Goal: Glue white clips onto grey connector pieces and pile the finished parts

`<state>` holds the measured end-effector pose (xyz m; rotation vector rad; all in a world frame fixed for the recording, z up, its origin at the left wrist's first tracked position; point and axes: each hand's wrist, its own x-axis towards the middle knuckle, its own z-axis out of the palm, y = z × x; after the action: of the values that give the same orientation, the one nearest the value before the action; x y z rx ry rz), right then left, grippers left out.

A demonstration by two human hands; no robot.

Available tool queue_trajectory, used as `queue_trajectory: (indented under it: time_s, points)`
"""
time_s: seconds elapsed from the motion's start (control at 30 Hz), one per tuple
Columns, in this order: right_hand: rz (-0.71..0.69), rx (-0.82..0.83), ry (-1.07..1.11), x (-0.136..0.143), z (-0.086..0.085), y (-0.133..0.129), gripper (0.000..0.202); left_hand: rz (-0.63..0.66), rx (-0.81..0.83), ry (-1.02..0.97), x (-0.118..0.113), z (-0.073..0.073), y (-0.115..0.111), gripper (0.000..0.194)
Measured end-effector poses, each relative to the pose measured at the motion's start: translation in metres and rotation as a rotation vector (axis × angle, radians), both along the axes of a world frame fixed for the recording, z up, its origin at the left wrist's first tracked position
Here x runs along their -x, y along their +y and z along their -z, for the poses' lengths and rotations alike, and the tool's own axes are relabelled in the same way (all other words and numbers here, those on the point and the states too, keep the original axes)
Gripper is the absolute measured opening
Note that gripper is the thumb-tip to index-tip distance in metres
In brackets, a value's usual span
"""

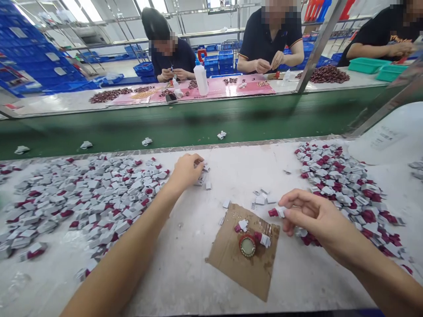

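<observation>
The right hand pinches a piece between thumb and fingers. With twelve o'clock pointing away from the person, the piece sits at nine from that hand, its long axis running roughly nine to three: maroon outward, pale in the fingertips. From the piece, the cap on the card lies between seven and eight, near but apart. The right hand is nearer the cap; from the left hand, it lies at about five, farther off. The left hand bends over a few grey parts; whether it grips one, I cannot tell. Beside the cap, a second piece rests just short of twelve, and a third piece at about two.
</observation>
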<state>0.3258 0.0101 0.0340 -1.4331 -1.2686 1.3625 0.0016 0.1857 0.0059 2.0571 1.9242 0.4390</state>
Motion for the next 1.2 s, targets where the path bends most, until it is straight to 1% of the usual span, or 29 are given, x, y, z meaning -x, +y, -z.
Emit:
queue_trajectory:
  time_s: [0.07, 0.2, 0.3, 0.37, 0.43, 0.5, 0.57, 0.63, 0.7, 0.73, 0.77, 0.8, 0.83, 0.9, 0.93, 1.0, 1.07, 1.13, 1.2]
  points:
    - [0.042, -0.014, 0.025, 0.002, 0.005, -0.012, 0.03, 0.027, -0.002, 0.012, 0.0, 0.0, 0.002, 0.024]
    - [0.165, -0.084, -0.008, 0.008, 0.012, -0.029, 0.035, 0.078, -0.057, 0.053, -0.006, 0.001, 0.001, 0.029]
    - [0.222, -0.082, 0.016, 0.017, 0.018, -0.038, 0.041, 0.099, -0.079, 0.086, -0.01, 0.001, 0.001, 0.03]
    - [0.217, -0.076, 0.045, 0.025, 0.021, -0.042, 0.042, 0.11, -0.08, 0.107, -0.011, 0.0, 0.002, 0.028]
    - [0.195, -0.087, 0.058, 0.033, 0.022, -0.046, 0.036, 0.119, -0.079, 0.13, -0.013, -0.003, 0.005, 0.026]
    - [0.175, -0.109, 0.068, 0.04, 0.023, -0.049, 0.029, 0.118, -0.078, 0.153, -0.014, -0.009, 0.006, 0.023]
    - [0.161, -0.147, 0.039, 0.046, 0.025, -0.054, 0.023, 0.104, -0.088, 0.172, -0.014, -0.019, 0.002, 0.02]
    - [0.133, -0.209, -0.035, 0.05, 0.027, -0.059, 0.016, 0.089, -0.116, 0.185, -0.014, -0.029, -0.012, 0.017]
    - [0.113, -0.281, -0.107, 0.052, 0.029, -0.065, 0.012, 0.117, -0.157, 0.184, -0.013, -0.035, -0.039, 0.017]
    - [0.105, -0.309, -0.127, 0.053, 0.03, -0.067, 0.011, 0.154, -0.173, 0.178, -0.012, -0.035, -0.055, 0.018]
    - [0.105, -0.33, -0.135, 0.054, 0.031, -0.07, 0.011, 0.25, -0.188, 0.157, -0.01, -0.033, -0.073, 0.019]
    - [0.108, -0.346, -0.136, 0.054, 0.031, -0.072, 0.011, 0.366, -0.176, 0.125, -0.008, -0.028, -0.091, 0.02]
    - [0.108, -0.355, -0.135, 0.055, 0.032, -0.073, 0.011, 0.453, -0.154, 0.101, -0.006, -0.022, -0.108, 0.022]
    - [0.098, -0.367, -0.139, 0.056, 0.031, -0.074, 0.011, 0.538, -0.132, 0.068, -0.003, -0.008, -0.136, 0.022]
    - [0.092, -0.374, -0.145, 0.056, 0.031, -0.074, 0.011, 0.549, -0.116, 0.043, -0.001, -0.001, -0.146, 0.019]
    - [0.091, -0.385, -0.165, 0.056, 0.031, -0.074, 0.012, 0.516, -0.092, -0.042, 0.0, 0.012, -0.161, 0.014]
    - [0.099, -0.391, -0.176, 0.056, 0.031, -0.074, 0.011, 0.434, -0.086, -0.16, 0.001, 0.021, -0.168, 0.021]
    - [0.099, -0.405, -0.182, 0.056, 0.031, -0.074, 0.011, 0.349, -0.099, -0.259, 0.002, 0.025, -0.172, 0.024]
    - [0.086, -0.428, -0.19, 0.055, 0.029, -0.074, 0.013, 0.301, -0.1, -0.318, 0.003, 0.025, -0.175, 0.017]
